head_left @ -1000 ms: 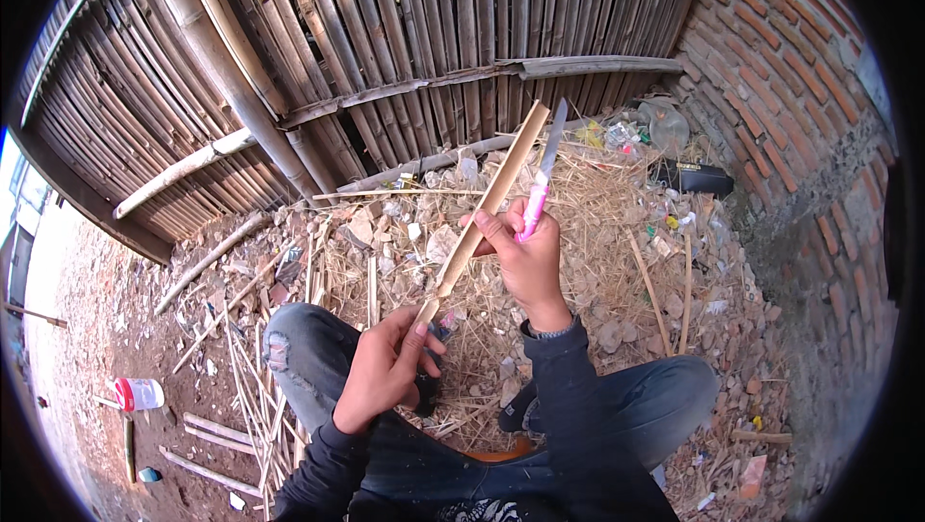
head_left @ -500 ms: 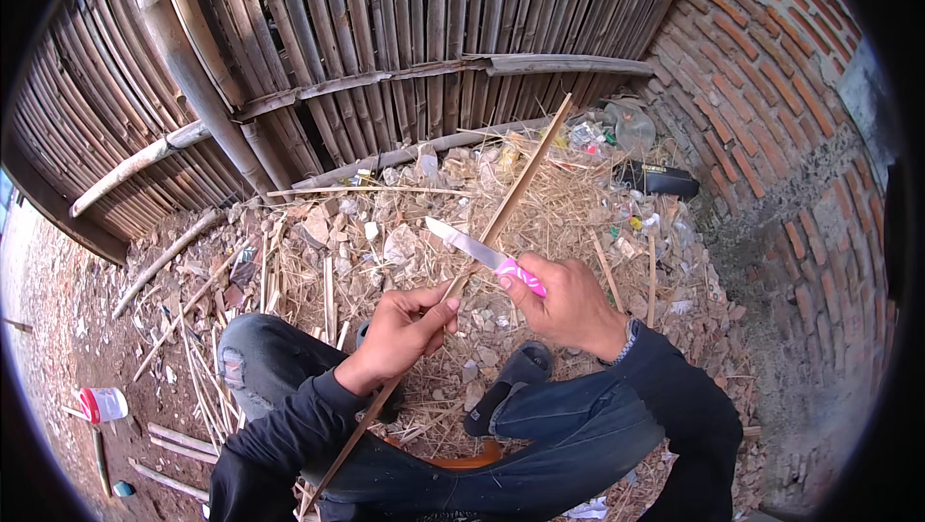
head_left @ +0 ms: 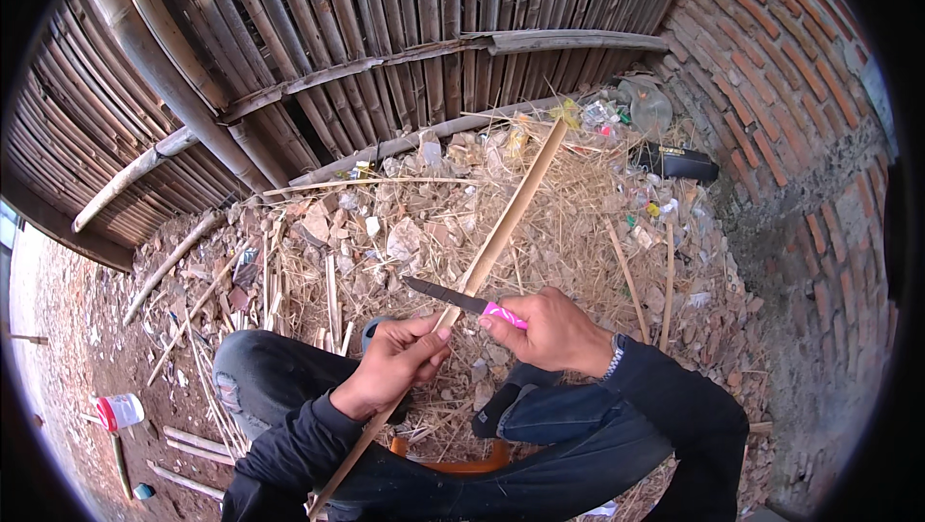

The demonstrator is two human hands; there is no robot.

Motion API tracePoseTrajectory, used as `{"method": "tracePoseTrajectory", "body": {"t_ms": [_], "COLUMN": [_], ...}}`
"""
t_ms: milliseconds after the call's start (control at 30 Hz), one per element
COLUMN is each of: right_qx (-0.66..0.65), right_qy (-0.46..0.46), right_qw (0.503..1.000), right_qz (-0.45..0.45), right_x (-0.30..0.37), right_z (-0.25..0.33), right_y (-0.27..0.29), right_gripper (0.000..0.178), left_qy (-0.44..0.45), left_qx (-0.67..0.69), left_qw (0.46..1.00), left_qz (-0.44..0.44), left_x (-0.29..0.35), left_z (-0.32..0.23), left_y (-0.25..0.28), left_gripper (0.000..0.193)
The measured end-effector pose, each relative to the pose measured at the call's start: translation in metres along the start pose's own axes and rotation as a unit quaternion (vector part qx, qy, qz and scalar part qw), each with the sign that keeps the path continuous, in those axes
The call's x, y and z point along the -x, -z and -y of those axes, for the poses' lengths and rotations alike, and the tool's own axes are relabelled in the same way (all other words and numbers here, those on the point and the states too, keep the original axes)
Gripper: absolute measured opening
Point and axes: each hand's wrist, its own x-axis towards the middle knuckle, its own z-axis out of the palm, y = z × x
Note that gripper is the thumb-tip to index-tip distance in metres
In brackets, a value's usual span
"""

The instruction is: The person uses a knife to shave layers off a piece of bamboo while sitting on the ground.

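A long bamboo strip [head_left: 520,199] slants from my lap up toward the woven fence, its pale inner face showing. My left hand [head_left: 397,363] pinches it near the middle, thumb on top. My right hand [head_left: 551,331] is wrapped round the pink handle of a knife [head_left: 445,293]. The dark blade lies across the strip just beyond my left fingertips, its tip pointing left. The lower end of the strip runs down past my left sleeve over my leg.
Ahead stands a bamboo fence [head_left: 385,11]; a brick wall [head_left: 819,185] rises at the right. Rubble and straw cover the ground, with a black object [head_left: 679,162] near the wall. At the left lie a red-lidded container [head_left: 119,412] and several bamboo strips [head_left: 198,445]. An orange stool [head_left: 462,464] shows beneath me.
The knife has moved nearer my left hand and down along the strip, its blade turning from bright to dark. The strip has turned to show more of its pale face.
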Motion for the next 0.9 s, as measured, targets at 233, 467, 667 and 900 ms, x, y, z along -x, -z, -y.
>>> {"method": "tracePoseTrajectory", "body": {"t_ms": [233, 467, 667, 900], "right_qx": [0.163, 0.122, 0.032, 0.019], "right_qy": [-0.044, -0.148, -0.076, -0.071], "right_qw": [0.982, 0.916, 0.989, 0.997], "right_qz": [-0.088, -0.351, -0.12, 0.003], "right_x": [-0.006, 0.008, -0.002, 0.001], "right_z": [-0.036, -0.106, -0.023, -0.001], "right_y": [0.002, 0.113, 0.045, -0.017], "right_gripper": [0.045, 0.05, 0.045, 0.043], "left_qy": [0.058, 0.069, 0.066, 0.041], "left_qx": [0.008, 0.014, 0.052, 0.016], "left_qw": [0.998, 0.997, 0.996, 0.998], "left_qz": [-0.001, -0.008, -0.009, 0.034], "left_x": [-0.003, 0.014, 0.007, -0.001], "left_z": [0.012, 0.012, 0.009, 0.017], "left_y": [0.008, 0.025, 0.023, 0.018], "left_gripper": [0.02, 0.026, 0.023, 0.027]}}
